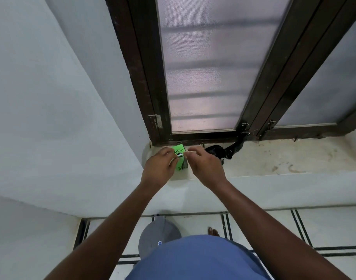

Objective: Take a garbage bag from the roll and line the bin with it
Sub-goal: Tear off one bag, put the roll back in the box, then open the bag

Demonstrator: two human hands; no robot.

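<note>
A bright green garbage-bag box (179, 156) with dark lettering stands on the left end of the window sill (274, 158). My left hand (160, 167) grips its left side, fingers curled against the top. My right hand (205, 166) pinches at the box's top right edge. The roll inside is hidden. A grey lidded bin (159, 235) stands on the floor below, close to the wall and partly behind my blue shirt.
A black crumpled strap or bag (223, 151) lies on the sill just right of my right hand. Dark-framed frosted windows (209, 67) rise behind the sill. White walls close in on the left. My bare foot (213, 232) rests on the tiled floor.
</note>
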